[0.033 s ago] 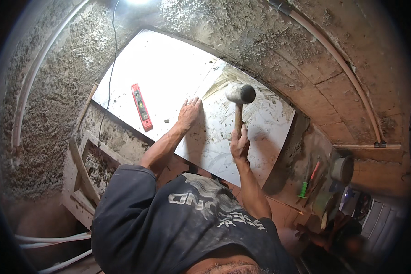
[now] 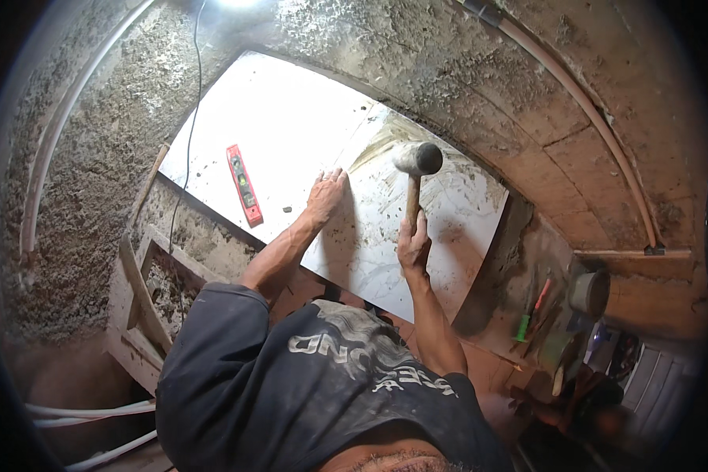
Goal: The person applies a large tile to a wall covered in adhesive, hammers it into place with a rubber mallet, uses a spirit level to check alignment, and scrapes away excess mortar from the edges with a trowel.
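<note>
My left hand [image 2: 328,193] rests flat on two large white marble-look tiles [image 2: 464,252] near their seam, fingers extended. My right hand [image 2: 413,242] grips the wooden handle of a rubber mallet [image 2: 418,159], its grey and black head held over the right tile, which is smeared with grey-brown residue. A red spirit level [image 2: 245,185] lies on the left tile, left of my left hand.
Rough walls with pipes [image 2: 594,118] surround the tiles. A cable [image 2: 187,169] hangs at left, beside a wooden frame [image 2: 141,267]. Green-and-red tools [image 2: 531,315] and a grey bucket [image 2: 588,293] sit at right. A blurred dark shape, perhaps another person [image 2: 574,401], is at lower right.
The mallet head has shifted very slightly up and to the right in my right hand. My left hand is in the same place.
</note>
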{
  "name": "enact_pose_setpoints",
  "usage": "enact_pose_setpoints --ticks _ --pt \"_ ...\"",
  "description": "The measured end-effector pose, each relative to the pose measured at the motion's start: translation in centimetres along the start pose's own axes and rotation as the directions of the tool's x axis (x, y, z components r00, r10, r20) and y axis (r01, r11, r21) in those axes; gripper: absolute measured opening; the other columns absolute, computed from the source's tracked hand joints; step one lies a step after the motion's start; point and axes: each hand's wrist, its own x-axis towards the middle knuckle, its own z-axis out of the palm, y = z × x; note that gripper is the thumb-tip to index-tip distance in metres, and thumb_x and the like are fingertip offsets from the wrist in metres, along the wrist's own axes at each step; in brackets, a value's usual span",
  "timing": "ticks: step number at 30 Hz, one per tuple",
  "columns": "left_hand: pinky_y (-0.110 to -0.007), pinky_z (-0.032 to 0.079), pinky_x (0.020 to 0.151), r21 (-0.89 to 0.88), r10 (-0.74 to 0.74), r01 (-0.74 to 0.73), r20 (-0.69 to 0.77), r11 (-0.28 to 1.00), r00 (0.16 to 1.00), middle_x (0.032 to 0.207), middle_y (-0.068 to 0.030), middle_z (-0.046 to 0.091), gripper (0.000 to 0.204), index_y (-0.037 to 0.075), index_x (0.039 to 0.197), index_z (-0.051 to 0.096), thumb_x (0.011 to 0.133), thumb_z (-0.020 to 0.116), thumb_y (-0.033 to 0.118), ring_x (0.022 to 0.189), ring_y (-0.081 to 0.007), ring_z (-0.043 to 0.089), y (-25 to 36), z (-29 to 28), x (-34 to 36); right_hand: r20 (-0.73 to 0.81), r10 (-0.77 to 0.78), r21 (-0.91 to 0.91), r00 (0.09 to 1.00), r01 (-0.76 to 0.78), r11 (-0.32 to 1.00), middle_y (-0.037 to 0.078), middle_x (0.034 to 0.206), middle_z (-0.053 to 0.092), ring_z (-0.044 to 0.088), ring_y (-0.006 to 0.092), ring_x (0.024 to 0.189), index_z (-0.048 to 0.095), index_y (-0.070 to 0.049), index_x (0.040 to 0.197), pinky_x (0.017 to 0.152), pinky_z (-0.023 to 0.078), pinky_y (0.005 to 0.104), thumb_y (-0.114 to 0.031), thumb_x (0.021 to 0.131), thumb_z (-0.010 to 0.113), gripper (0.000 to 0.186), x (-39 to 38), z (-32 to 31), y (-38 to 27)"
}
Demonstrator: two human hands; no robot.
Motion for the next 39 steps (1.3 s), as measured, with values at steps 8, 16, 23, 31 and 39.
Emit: enact_pose_setpoints --ticks 8,16,23,31,39 --pt "-0.059 0.029 0.103 0.131 -0.132 0.114 0.14 0.985 0.981 0.137 -0.0224 0.042 0.039 -0.005 0.124 0.046 0.086 0.044 0.006 0.125 -0.0343 0.044 2.1 -0.9 1.1 0.021 -0.083 -0.132 0.996 0.085 0.988 0.035 0.114 0.053 0.057 0.0449 0.101 0.036 0.007 0.132 0.082 0.048 0.046 -0.028 0.093 0.046 0.053 7.7 3.2 2.0" --pt "-0.064 0.028 0.102 0.121 -0.166 0.148 0.158 0.982 0.973 0.139 -0.0233 0.038 0.046 -0.006 0.126 0.043 0.081 0.052 -0.001 0.128 -0.0348 0.041 2.5 -0.6 1.2 0.138 -0.051 -0.102 0.989 0.065 0.993 0.033 0.127 0.045 0.049 0.0456 0.113 0.035 0.008 0.134 0.096 0.041 0.0429 -0.031 0.092 0.046 0.058 10.3 4.3 2.1" --pt "-0.063 0.027 0.102 0.056 -0.165 0.159 0.113 0.986 0.98 0.139 -0.0225 0.039 0.041 -0.006 0.123 0.044 0.083 0.048 -0.001 0.129 -0.0347 0.04 1.8 0.6 1.4 0.126 -0.094 -0.089 0.988 0.106 0.99 0.034 0.126 0.046 0.049 0.0454 0.114 0.038 0.008 0.133 0.095 0.042 0.0426 -0.034 0.092 0.046 0.059 11.5 4.9 2.4" --pt "-0.063 0.026 0.102 0.109 -0.157 0.147 0.084 0.983 0.984 0.138 -0.0137 0.043 0.042 0.003 0.125 0.047 0.083 0.049 0.003 0.124 -0.028 0.046 0.8 0.1 1.2 0.105 -0.103 -0.072 0.989 0.111 0.991 0.033 0.122 0.05 0.052 0.0447 0.111 0.039 0.006 0.133 0.094 0.042 0.0438 -0.036 0.092 0.046 0.059 9.8 4.2 1.7" --pt "-0.063 0.031 0.1 0.194 0.195 -0.26 0.302 0.946 0.933 0.139 0.0122 0.044 0.073 0.029 0.13 0.048 0.064 0.08 0.025 0.119 -0.0227 0.047 -4.8 -3.9 1.6 0.252 -0.038 0.082 0.967 0.018 0.996 0.026 0.116 0.057 0.059 0.0381 0.105 0.042 0.001 0.131 0.086 0.047 0.0401 -0.019 0.091 0.053 0.046 -3.1 -2.8 -3.3"
